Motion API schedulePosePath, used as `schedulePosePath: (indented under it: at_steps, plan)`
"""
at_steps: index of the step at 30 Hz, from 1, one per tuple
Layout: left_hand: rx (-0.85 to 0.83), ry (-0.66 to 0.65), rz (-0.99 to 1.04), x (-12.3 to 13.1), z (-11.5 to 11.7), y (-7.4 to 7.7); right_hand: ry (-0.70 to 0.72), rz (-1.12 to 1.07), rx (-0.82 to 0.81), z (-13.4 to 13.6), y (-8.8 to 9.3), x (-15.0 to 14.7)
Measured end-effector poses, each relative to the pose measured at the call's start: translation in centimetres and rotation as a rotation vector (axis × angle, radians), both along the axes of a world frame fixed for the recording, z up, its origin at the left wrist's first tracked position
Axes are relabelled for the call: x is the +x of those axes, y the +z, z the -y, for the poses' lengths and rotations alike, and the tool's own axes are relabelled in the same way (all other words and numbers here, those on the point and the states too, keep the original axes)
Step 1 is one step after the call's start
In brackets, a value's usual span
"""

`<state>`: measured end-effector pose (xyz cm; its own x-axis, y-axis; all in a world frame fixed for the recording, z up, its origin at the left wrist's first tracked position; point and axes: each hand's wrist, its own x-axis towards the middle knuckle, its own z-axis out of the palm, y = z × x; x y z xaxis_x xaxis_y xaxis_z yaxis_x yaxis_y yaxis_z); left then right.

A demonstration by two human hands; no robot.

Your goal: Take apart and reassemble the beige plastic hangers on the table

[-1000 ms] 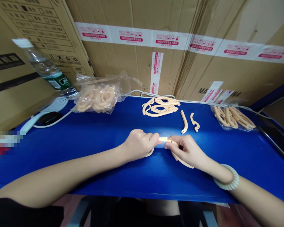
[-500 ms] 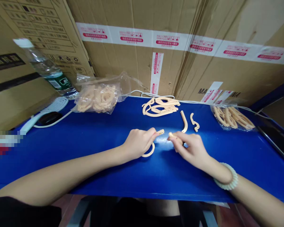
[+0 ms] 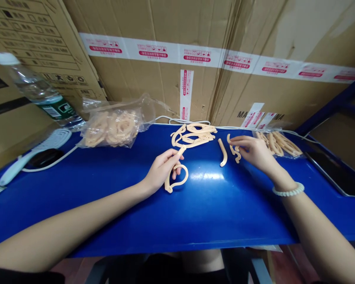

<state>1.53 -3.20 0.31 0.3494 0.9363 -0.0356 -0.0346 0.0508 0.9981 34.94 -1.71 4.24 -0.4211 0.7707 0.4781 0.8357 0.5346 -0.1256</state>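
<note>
My left hand [image 3: 162, 167] pinches a beige curved plastic piece [image 3: 175, 178] whose loop hangs down onto the blue table [image 3: 112, 205]. My right hand [image 3: 253, 150] has reached out to the right and its fingers close on a small beige hook-shaped piece [image 3: 234, 151] lying on the table. A longer curved beige strip [image 3: 223, 152] lies just left of that hand. A loose pile of beige curved pieces [image 3: 194, 134] sits behind, near the table's back edge.
A clear bag of beige rings [image 3: 112, 128] lies back left; another bag of beige strips [image 3: 279, 142] back right. A water bottle [image 3: 35, 90], a white handled device [image 3: 32, 152] and its cord stand at left. A dark tablet [image 3: 334, 173] lies right. Cardboard boxes [image 3: 195, 59] wall the back.
My hands have parted. The right hand let go of the shared piece and moved up and right to the small hook; the left keeps the curved piece, lifted slightly.
</note>
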Motion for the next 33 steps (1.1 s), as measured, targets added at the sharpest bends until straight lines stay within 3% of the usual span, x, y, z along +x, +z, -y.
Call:
schedulePosePath:
  at_steps: [3,12,16,20,23,26,33]
  plan:
    - [0.009,0.033,0.042,0.0,-0.1,0.1,0.020,0.071,-0.083,-0.1,-0.2,0.1]
    - [0.026,0.101,0.126,0.1,-0.2,-0.4,0.101,0.237,-0.130,-0.4,-0.4,0.4]
    - [0.027,0.094,0.183,0.1,-0.2,-0.6,0.125,0.138,-0.005,1.1,-0.1,-2.3]
    - [0.071,0.001,0.176,0.4,0.1,-0.6,0.382,0.029,0.110,3.9,-0.5,-7.2]
    - [0.122,-0.081,0.122,0.5,0.4,-0.7,0.541,0.164,0.168,5.4,-1.2,-9.5]
    - [0.111,-0.102,0.120,0.6,0.4,-0.8,0.549,0.265,0.241,5.9,-1.9,-10.2]
    - [0.117,-0.044,0.208,0.9,0.2,-0.9,0.546,0.311,0.220,6.7,-2.3,-11.4]
